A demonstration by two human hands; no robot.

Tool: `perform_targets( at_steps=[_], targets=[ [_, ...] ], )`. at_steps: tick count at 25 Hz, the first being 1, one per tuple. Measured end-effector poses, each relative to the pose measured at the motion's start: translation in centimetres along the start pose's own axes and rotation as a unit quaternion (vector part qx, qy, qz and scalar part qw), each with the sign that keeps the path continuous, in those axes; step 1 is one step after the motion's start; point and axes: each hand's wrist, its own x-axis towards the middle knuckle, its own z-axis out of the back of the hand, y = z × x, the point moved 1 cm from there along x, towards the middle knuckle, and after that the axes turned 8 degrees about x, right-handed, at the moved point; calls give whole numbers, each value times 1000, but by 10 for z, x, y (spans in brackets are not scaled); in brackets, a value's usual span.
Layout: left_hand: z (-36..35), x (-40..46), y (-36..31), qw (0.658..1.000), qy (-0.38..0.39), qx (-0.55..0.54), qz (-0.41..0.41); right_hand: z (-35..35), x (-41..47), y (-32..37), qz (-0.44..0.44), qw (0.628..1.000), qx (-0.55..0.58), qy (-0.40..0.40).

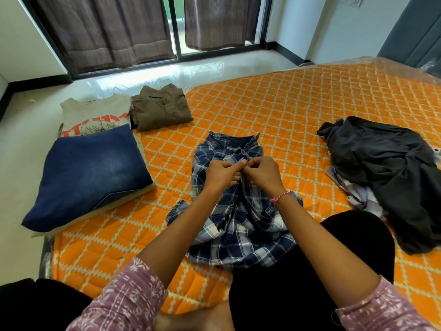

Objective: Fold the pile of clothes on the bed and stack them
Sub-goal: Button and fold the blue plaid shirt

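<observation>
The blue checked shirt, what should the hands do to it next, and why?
Probably finish closing that button. Both the left hand and right hand pinch the front of the blue checked shirt near its collar, and it lies rumpled and unfolded.

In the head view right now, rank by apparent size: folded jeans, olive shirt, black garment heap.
1. black garment heap and folded jeans: too alike to separate, and the wide lens stretches both near the edges.
2. olive shirt: smallest, though farthest away.
</observation>
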Motion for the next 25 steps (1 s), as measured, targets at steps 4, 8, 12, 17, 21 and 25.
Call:
perform_targets(
  at_steps=[4, 8, 12, 17, 21, 25],
  targets=[
    [0, 2, -7, 1000, -19, 23, 9, -3, -3, 5, 37, 998, -42, -29],
    [1, 4, -12, 999, 26, -19, 27, 10, -1, 7, -82, 972, 217, 28],
    [3, 3, -14, 996, 76, -41, 25, 17, -1, 8, -124, 950, 274, 85],
    [8, 6, -7, 989, 47, 125, -60, 23, 20, 12, -147, 942, 298, 39],
    [1, -5, 25, 987, 39, 150, -45, 17, 34, 1, -109, 963, 247, -18],
    [-10, -1, 47, 982, 27, 186, -17, 6, 17, -29, -85, 985, 148, -24]
  ],
)
